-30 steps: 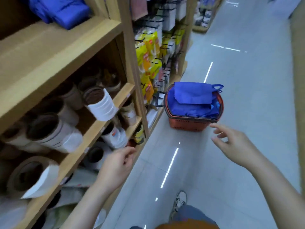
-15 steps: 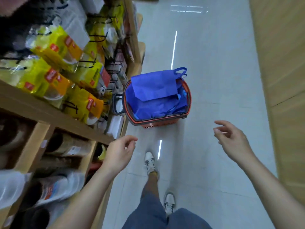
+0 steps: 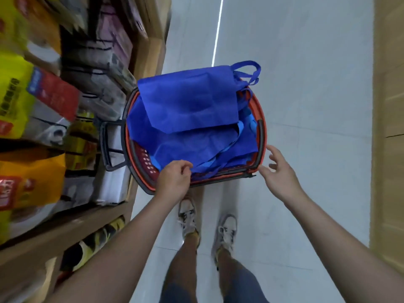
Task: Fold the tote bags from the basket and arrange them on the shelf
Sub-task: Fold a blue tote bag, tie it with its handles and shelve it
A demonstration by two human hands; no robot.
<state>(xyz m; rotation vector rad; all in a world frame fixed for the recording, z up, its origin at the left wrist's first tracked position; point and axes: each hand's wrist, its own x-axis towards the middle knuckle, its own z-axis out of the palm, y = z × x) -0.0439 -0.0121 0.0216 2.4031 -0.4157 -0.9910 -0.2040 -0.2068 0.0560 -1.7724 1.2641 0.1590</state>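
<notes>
A red basket with dark rim and handles stands on the floor in front of my feet. Several blue tote bags fill it; the top tote bag lies flat with its handle loops hanging over the far right rim. My left hand hovers over the basket's near rim with curled fingers at the edge of the lower blue tote bags; whether it grips the fabric is unclear. My right hand is spread open just outside the basket's near right corner, holding nothing.
A wooden shelf unit runs along the left, stocked with yellow, orange and red packaged goods. A wooden wall panel borders the right side. Pale tiled floor stretches ahead. My shoes stand just short of the basket.
I have walked up to the basket, which now sits directly below me. Both hands have reached forward and down to its near rim; the left hand now meets the bags.
</notes>
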